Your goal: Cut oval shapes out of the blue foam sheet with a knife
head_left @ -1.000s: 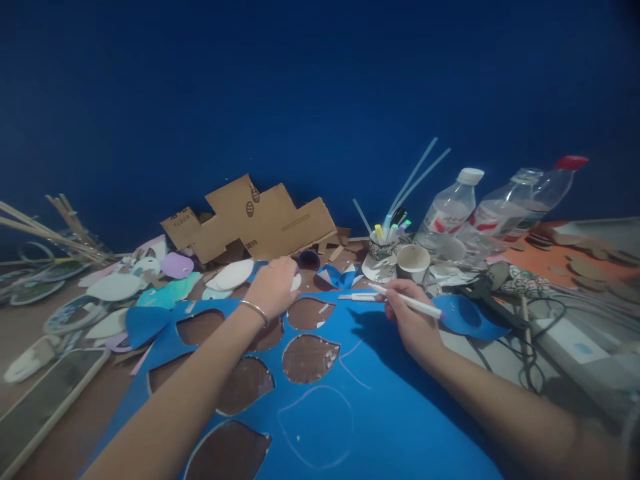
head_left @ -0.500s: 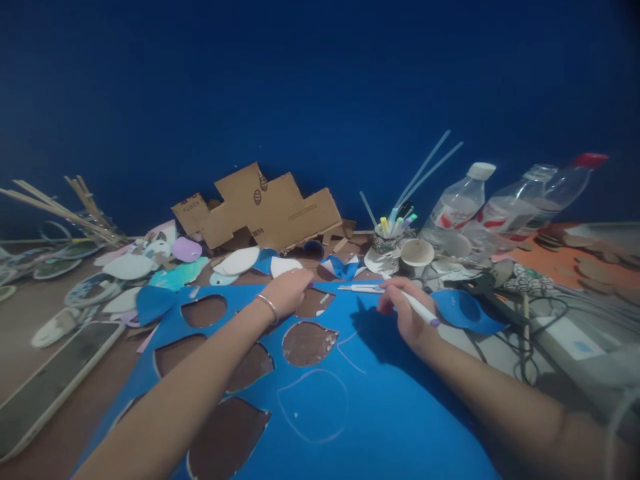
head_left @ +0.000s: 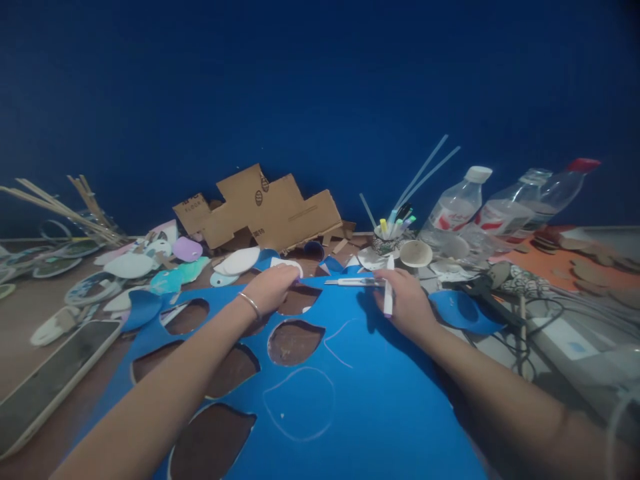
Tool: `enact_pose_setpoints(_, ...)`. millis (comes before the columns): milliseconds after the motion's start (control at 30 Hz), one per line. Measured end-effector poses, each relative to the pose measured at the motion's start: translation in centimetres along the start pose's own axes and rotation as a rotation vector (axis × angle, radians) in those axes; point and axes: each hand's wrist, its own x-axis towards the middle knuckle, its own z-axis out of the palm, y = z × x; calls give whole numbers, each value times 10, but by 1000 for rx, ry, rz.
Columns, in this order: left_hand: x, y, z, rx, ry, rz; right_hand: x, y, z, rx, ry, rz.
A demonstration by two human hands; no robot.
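Observation:
A large blue sheet (head_left: pixel 380 387) with several leaf-shaped holes and faint drawn outlines lies in front of me. My left hand (head_left: pixel 273 287), a bracelet at its wrist, is closed at the sheet's far edge, beside a hole; its fingertips are pressed together there. My right hand (head_left: pixel 405 297) grips a white marker (head_left: pixel 389 293), which stands nearly upright against the fingers. A slim white craft knife (head_left: pixel 350 283) points left from the same hand, over the far edge of the sheet.
Cut paper shapes (head_left: pixel 131 265) and a phone (head_left: pixel 55 380) lie left. Behind stand cardboard (head_left: pixel 275 213) and a pen cup (head_left: pixel 385 241). Plastic bottles (head_left: pixel 457 207), a curled blue piece (head_left: pixel 463 311) and cables (head_left: pixel 545 307) are on the right.
The blue sheet has shifted slightly left, along with my left hand. My right hand has turned, and the marker has swung from slanting to nearly upright.

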Motion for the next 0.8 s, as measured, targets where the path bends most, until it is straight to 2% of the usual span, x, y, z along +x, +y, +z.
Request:
enact_pose_setpoints(133, -9, -13, 0, -2, 13, -28, 1, 7, 4, -66, -111, 31)
enact_pose_setpoints(333, -22, -26, 4, -16, -15, -42, 0, 0, 4, -69, -143, 92)
enact_pose_setpoints(567, -32, -40, 9, -17, -24, -120, -1, 8, 4, -50, -68, 201)
enact_pose_setpoints(800, -33, -41, 14, -10, -20, -98, -2, 20, 7, -134, -17, 260)
